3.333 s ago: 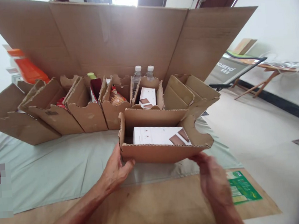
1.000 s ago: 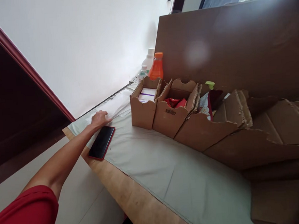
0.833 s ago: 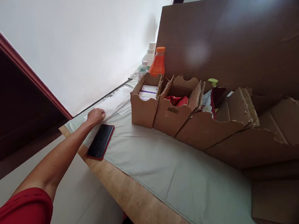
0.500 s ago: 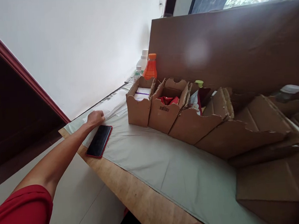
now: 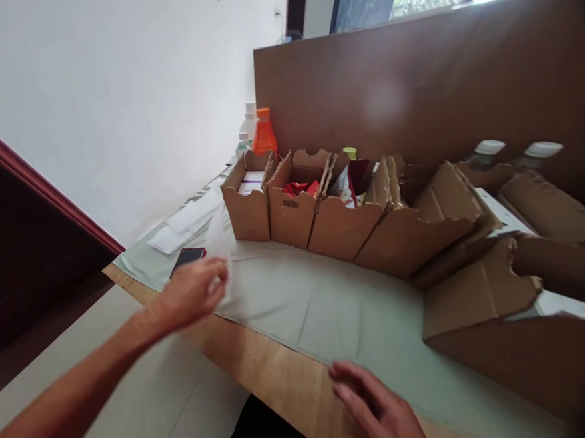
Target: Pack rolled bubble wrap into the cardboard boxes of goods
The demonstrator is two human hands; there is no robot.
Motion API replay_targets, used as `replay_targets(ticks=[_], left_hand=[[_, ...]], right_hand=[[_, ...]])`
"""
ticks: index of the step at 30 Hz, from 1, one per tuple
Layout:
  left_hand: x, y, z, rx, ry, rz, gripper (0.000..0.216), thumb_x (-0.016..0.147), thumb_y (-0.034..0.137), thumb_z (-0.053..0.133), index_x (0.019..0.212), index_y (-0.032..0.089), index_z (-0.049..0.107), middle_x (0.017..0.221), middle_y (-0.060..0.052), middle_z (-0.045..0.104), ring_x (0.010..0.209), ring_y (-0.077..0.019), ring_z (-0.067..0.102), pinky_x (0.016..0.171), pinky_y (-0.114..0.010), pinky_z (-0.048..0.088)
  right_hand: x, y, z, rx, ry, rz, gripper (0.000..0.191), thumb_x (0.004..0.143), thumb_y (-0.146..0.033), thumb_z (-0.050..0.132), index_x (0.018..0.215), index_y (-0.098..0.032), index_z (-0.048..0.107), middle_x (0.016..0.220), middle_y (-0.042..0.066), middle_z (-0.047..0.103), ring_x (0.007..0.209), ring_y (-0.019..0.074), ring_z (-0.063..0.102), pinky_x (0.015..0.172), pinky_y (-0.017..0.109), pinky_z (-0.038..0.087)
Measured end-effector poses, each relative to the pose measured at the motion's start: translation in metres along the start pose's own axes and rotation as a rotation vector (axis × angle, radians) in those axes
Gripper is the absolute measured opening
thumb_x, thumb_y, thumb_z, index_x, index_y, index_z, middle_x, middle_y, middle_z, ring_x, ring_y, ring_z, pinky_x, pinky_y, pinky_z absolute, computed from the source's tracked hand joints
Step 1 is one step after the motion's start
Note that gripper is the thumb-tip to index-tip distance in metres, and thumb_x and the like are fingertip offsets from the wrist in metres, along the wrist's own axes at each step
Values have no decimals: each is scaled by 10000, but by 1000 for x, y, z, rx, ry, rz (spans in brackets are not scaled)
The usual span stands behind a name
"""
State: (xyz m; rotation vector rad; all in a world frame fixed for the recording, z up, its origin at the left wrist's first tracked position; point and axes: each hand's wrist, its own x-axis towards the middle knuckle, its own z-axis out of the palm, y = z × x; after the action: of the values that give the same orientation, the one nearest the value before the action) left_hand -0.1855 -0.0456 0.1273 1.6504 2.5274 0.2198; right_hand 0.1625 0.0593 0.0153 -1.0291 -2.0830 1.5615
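Observation:
My left hand (image 5: 197,289) is closed, slightly blurred, above the cloth near the table's front edge. From it a thin translucent plastic bag (image 5: 218,241) trails up toward the boxes. Partly covered by that hand, a dark phone (image 5: 187,256) with a red edge lies on the cloth. My right hand (image 5: 378,406) hovers over the wooden front edge at the bottom, thumb and fingers apart, holding nothing. More clear plastic packaging (image 5: 166,239) lies flat at the table's left end, near the wall.
Cut cardboard boxes (image 5: 249,215) stand in a curved row, holding a white carton, red packets and other packs. Behind them are an orange bottle (image 5: 264,134) and white-capped bottles (image 5: 488,152). A brown board (image 5: 388,85) rises at the back. Greenish cloth (image 5: 288,299) covers the table.
My left hand has come right and toward me from the table's left end, drawing a plastic bag along. My right hand has risen into view. The camera has turned somewhat to the right.

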Motion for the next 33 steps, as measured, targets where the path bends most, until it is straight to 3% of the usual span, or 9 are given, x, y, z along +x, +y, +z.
replay_targets(ticks=[2,5,9,12,15,19,23,28,33], left_hand=[[-24,53,36,-78,-77,246,166,847,124,530,870,209,671,1406,-99,660,1245,-250,652,1004,-322,528],[-48,126,78,-113,-226,527,209,840,89,515,958,169,668,1287,-169,687,1101,-297,689,956,-412,562],[-61,183,94,-26,-327,647,220,904,101,484,1021,126,669,1154,-205,701,1070,-358,672,939,-510,547],[-62,182,88,6,-290,654,209,927,132,516,1074,128,665,1194,-205,688,1076,-366,664,939,-533,531],[-63,158,80,46,-267,559,204,921,91,494,994,169,667,1027,-139,721,938,-329,680,866,-515,540],[-63,140,78,124,-245,482,240,911,54,462,906,190,659,878,-106,724,830,-317,695,779,-480,542],[-60,159,80,170,-301,555,258,855,-1,487,921,176,662,834,-120,730,751,-312,715,729,-448,542],[-58,193,79,143,-275,696,234,797,3,551,916,172,661,852,-136,735,782,-320,718,785,-467,548],[-72,184,73,41,-314,748,194,842,104,599,1002,191,665,880,-104,748,820,-308,717,814,-463,562]], right_hand=[[18,-17,4,179,-52,118,602,931,-644,572,1339,-213,669,1274,158,733,1099,303,744,811,388,646],[47,-30,1,227,-51,142,739,897,-646,597,1464,-177,537,1332,198,684,1167,312,707,894,436,603],[75,-24,-12,36,49,63,590,739,-401,761,1275,-176,656,1207,146,733,1152,326,679,971,466,547],[85,-14,-23,27,97,20,411,767,-324,667,1155,-191,689,1073,74,758,1002,270,702,879,392,568],[93,-4,-39,43,177,-1,462,878,-408,554,1279,-190,625,1030,67,757,908,245,709,791,371,580],[79,2,-60,-14,342,-6,519,920,-452,546,1370,-194,563,1294,152,687,1204,324,635,1042,528,490],[10,-10,-55,-360,447,-256,394,948,-325,573,1329,-226,597,1506,154,545,1395,352,493,1149,594,377],[-52,-21,-33,-674,73,-459,631,876,-57,486,1485,-220,460,1491,127,571,1351,297,540,1077,502,491],[-14,-11,-42,-832,-44,-321,604,823,-14,441,1404,-143,544,1452,177,579,1392,340,480,1096,529,453]])
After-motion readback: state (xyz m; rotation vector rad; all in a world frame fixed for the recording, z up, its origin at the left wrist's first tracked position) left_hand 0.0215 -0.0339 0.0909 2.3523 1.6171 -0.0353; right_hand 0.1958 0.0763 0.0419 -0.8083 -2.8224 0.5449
